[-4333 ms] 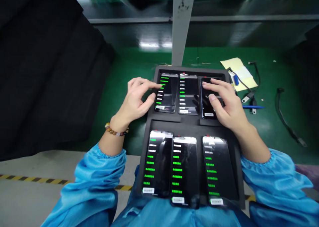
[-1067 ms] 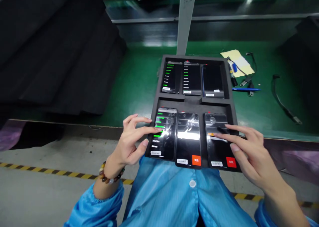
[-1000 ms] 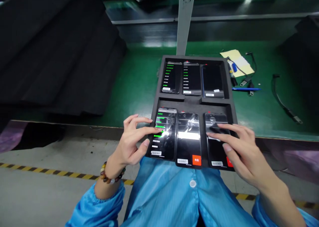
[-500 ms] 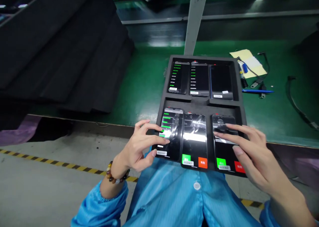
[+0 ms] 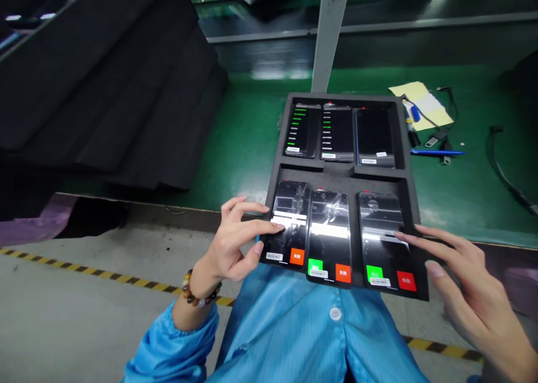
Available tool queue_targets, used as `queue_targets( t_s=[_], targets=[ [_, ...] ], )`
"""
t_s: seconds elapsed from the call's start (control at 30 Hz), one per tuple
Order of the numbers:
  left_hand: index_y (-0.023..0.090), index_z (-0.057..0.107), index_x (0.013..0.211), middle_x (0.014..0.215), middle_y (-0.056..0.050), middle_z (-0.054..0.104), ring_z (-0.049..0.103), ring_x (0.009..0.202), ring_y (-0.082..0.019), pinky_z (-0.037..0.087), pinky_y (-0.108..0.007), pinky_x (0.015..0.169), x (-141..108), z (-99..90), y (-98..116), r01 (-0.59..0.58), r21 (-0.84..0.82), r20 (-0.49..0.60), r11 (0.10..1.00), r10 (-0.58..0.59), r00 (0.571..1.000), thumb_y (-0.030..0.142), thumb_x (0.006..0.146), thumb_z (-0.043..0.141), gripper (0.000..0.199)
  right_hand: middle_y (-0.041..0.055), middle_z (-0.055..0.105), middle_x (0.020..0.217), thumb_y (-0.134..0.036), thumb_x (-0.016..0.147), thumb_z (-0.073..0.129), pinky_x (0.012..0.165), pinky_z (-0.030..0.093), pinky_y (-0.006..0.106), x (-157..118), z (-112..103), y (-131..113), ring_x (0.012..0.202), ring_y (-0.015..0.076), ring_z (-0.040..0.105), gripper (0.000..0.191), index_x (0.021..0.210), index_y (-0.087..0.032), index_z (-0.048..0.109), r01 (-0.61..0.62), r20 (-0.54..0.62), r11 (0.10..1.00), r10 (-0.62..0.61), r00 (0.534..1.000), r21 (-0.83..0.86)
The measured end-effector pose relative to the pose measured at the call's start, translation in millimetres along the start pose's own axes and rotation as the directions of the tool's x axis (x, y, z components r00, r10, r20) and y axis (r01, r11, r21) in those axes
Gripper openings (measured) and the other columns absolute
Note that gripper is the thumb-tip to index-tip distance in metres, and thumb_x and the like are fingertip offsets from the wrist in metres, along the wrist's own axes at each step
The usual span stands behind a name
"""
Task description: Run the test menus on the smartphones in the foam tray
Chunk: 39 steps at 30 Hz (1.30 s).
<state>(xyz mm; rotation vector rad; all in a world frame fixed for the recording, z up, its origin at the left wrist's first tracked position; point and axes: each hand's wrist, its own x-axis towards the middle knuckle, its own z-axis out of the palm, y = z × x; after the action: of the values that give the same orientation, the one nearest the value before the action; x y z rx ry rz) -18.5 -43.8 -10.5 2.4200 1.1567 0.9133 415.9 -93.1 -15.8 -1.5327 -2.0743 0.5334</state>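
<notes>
A black foam tray juts over the bench's front edge and holds several smartphones in two rows. My left hand is open, its index fingertip on the screen of the near-left smartphone, which shows an orange-red button. Beside it, the near-middle smartphone shows green and red buttons. On the near-right smartphone are the same two colours. My right hand is open with fingers spread, one fingertip at that phone's right side. In the back row, two phones show text lists and the far-right smartphone is dark.
Right of the tray lie a blue pen, a black marker, yellow paper and short cables. A cable curls farther right. Large black foam sheets lean on the left. A grey post stands behind the tray.
The near-left phone's screen has switched from a green text list to a screen with an orange-red button. My right hand has moved right, off the middle of the near-right phone.
</notes>
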Motion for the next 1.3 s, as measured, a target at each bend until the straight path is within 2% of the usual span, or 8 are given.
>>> queue_targets(
  t_s=[0.13, 0.23, 0.37, 0.47, 0.6, 0.83, 1.03, 1.3],
  targets=[
    [0.024, 0.072, 0.132, 0.123, -0.006, 0.081, 0.065, 0.127, -0.029, 0.029, -0.055, 0.122, 4, 4.3, 1, 0.089, 0.091, 0.016, 0.992, -0.091, 0.996, 0.022, 0.100, 0.046, 0.041, 0.0085, 0.065, 0.151, -0.034, 0.103, 0.061, 0.115, 0.049, 0.062, -6, 3, 2, 0.145, 0.0364, 0.055, 0.056, 0.158, -0.039, 0.053, 0.046, 0.004, 0.998, -0.047, 0.999, 0.042],
    [0.023, 0.072, 0.131, 0.122, -0.006, 0.080, 0.064, 0.128, -0.029, 0.028, -0.055, 0.124, 6, 5.1, 1, 0.083, 0.120, 0.062, 0.989, -0.091, 0.994, 0.023, 0.100, 0.046, 0.040, 0.0089, 0.061, 0.157, -0.037, 0.097, 0.069, 0.119, 0.048, 0.063, -11, 4, 2, 0.148, 0.0378, 0.053, 0.065, 0.160, -0.037, 0.050, 0.089, 0.010, 0.996, -0.089, 0.996, 0.026],
    [0.024, 0.071, 0.133, 0.125, -0.006, 0.079, 0.063, 0.127, -0.029, 0.028, -0.055, 0.124, 9, 1.2, -1, 0.086, 0.116, 0.021, 0.989, -0.089, 0.996, 0.023, 0.103, 0.043, 0.040, 0.0095, 0.058, 0.160, -0.042, 0.096, 0.071, 0.119, 0.048, 0.065, -11, 4, 3, 0.149, 0.0391, 0.053, 0.067, 0.159, -0.037, 0.050, 0.085, 0.003, 0.996, -0.085, 0.996, 0.007],
    [0.024, 0.067, 0.138, 0.134, -0.006, 0.076, 0.062, 0.129, -0.027, 0.029, -0.054, 0.124, 25, 1.0, -7, 0.143, 0.130, 0.034, 0.981, -0.149, 0.988, 0.025, 0.107, 0.044, 0.039, 0.0086, 0.058, 0.160, -0.042, 0.102, 0.064, 0.123, 0.044, 0.063, 8, 6, 7, 0.150, 0.0365, 0.052, 0.059, 0.159, -0.037, 0.050, 0.082, -0.005, 0.997, -0.082, 0.997, 0.008],
    [0.023, 0.065, 0.139, 0.141, -0.006, 0.073, 0.061, 0.131, -0.027, 0.034, -0.052, 0.122, 68, 13.3, -13, 0.154, 0.182, 0.115, 0.971, -0.177, 0.978, 0.030, 0.112, 0.045, 0.035, 0.0081, 0.060, 0.159, -0.038, 0.110, 0.051, 0.127, 0.040, 0.059, 58, 13, 8, 0.151, 0.0317, 0.051, 0.046, 0.156, -0.032, 0.054, 0.099, 0.032, 0.995, -0.099, 0.995, 0.014],
    [0.016, 0.073, 0.121, 0.114, -0.010, 0.072, 0.064, 0.104, -0.025, 0.049, -0.044, 0.095, 117, 37.9, -8, 0.104, 0.239, 0.329, 0.966, -0.181, 0.927, 0.040, 0.114, 0.045, 0.037, 0.0133, 0.069, 0.134, -0.043, 0.114, 0.043, 0.105, 0.053, 0.052, 129, 25, -9, 0.122, 0.0293, 0.061, 0.043, 0.140, -0.019, 0.068, 0.120, 0.260, 0.993, -0.111, 0.959, -0.018],
    [0.017, 0.070, 0.127, 0.111, -0.008, 0.070, 0.062, 0.099, -0.025, 0.052, -0.043, 0.090, 122, 32.3, 2, 0.190, 0.111, 0.445, 0.975, -0.220, 0.868, 0.037, 0.114, 0.045, 0.035, 0.0100, 0.068, 0.121, -0.042, 0.114, 0.044, 0.097, 0.055, 0.046, 143, 19, -21, 0.108, 0.0251, 0.058, 0.044, 0.148, -0.023, 0.065, 0.048, 0.390, 0.996, -0.075, 0.918, 0.079],
    [0.016, 0.068, 0.121, 0.114, -0.010, 0.069, 0.058, 0.101, -0.025, 0.052, -0.044, 0.090, 132, 41.1, 9, 0.352, 0.014, 0.444, 0.936, -0.321, 0.836, 0.029, 0.110, 0.051, 0.024, 0.0085, 0.065, 0.122, -0.035, 0.112, 0.050, 0.096, 0.055, 0.044, 147, 23, -28, 0.110, 0.0243, 0.057, 0.042, 0.153, -0.029, 0.059, -0.090, 0.457, 0.974, -0.015, 0.889, 0.206]
  ],
)
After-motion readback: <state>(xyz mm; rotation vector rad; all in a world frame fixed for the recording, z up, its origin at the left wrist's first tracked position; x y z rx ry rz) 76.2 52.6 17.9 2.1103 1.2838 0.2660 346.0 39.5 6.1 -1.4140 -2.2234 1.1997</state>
